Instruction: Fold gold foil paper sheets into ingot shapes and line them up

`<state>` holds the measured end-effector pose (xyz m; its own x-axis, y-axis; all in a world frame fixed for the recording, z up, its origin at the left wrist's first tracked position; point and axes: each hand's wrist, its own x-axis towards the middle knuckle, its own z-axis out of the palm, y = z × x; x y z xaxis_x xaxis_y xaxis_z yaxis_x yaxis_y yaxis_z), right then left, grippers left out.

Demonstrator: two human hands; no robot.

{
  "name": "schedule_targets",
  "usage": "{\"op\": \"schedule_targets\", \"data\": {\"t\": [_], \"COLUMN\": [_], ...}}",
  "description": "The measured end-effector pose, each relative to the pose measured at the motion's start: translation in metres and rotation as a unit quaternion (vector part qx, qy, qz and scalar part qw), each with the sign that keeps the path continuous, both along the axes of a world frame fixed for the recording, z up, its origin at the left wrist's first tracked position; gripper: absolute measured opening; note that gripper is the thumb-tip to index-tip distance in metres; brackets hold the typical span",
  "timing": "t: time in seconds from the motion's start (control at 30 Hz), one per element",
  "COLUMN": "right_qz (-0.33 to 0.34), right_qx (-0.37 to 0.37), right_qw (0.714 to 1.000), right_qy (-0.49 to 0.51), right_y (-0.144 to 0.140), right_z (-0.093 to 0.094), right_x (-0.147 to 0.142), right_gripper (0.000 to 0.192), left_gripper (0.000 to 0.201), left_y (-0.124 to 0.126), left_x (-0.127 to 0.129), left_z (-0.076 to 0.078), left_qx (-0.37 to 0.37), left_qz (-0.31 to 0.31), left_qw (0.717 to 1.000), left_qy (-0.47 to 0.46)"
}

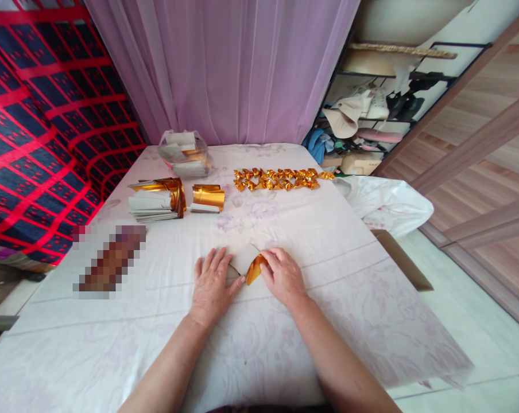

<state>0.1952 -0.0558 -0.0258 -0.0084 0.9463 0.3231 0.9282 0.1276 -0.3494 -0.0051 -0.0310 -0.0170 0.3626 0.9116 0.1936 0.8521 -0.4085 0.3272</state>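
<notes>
Both hands press a gold foil paper flat near the table's front edge.
Light, thin, crease-prone: left hand pins it flat, right hand pinches the folded corner.

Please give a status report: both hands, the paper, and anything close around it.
Left hand flat, pressing the white-backed gold foil paper. Right hand pinching its folded gold corner. Paper lies on white floral tablecloth. Row of folded gold pieces and foil stacks lie apart, farther back.
</notes>
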Motion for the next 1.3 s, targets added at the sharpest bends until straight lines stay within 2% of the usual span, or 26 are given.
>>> {"op": "schedule_targets", "data": {"t": [0.17, 0.4, 0.53, 0.6, 0.73, 0.93, 1.3], "right_qz": [-0.001, -0.006, -0.002, 0.005, 0.031, 0.044, 0.039], "right_qx": [0.006, 0.014, 0.022, 0.024, 0.024, 0.012, 0.012], "right_qw": [1.000, 1.000, 1.000, 1.000, 0.999, 0.998, 0.998], "right_qy": [0.005, -0.013, -0.011, 0.000, 0.007, -0.033, -0.045], "right_y": [-0.0007, -0.0010, -0.0014, -0.0019, -0.0029, -0.0037, -0.0043], "right_z": [0.0004, -0.0014, -0.0016, -0.0011, -0.0009, -0.0007, 0.0013], "right_x": [0.0008, 0.0013, 0.0019, 0.0025, 0.0040, 0.0044, 0.0033], "right_gripper": [0.031, 0.034, 0.042, 0.037, 0.024, 0.029, 0.031], "left_gripper": [0.029, 0.043, 0.022, 0.016, 0.018, 0.018, 0.023], "left_y": [0.0015, 0.0025, 0.0012, 0.0006, -0.0003, -0.0015, -0.0006], "left_x": [-0.0038, -0.0066, -0.0072, -0.0059, -0.0008, 0.0017, -0.0001], "left_z": [0.0020, -0.0002, 0.0041, 0.0069, 0.0087, 0.0079, 0.0081], "left_qx": [-0.046, -0.043, -0.043, -0.049, -0.047, -0.050, -0.069], "left_qz": [-0.019, -0.003, -0.011, -0.015, 0.002, 0.000, -0.010], "left_qw": [0.998, 0.997, 0.996, 0.996, 0.997, 0.998, 0.997], "left_qy": [-0.030, -0.068, -0.081, -0.078, -0.057, -0.037, -0.043]}}
